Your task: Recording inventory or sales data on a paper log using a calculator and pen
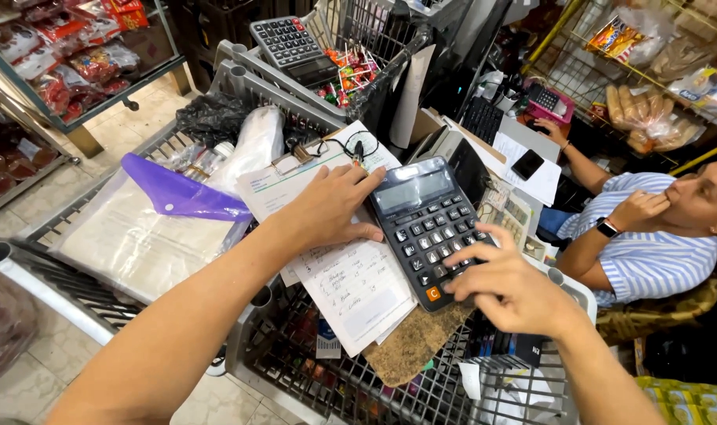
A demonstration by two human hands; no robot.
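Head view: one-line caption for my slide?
Left hand steadies papers on a clipboard while right hand keys a dark calculator.

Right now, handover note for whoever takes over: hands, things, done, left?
Left hand: open, flat on the handwritten paper list, steadying it beside the black desk calculator.
Right hand: open, fingers on the calculator's lower keys.
List and calculator lie on a brown clipboard across a grey wire basket. A second calculator sits on the far basket.
Done: list laid out, keying under way; display unreadable.
Left: cannot tell how many lines remain.
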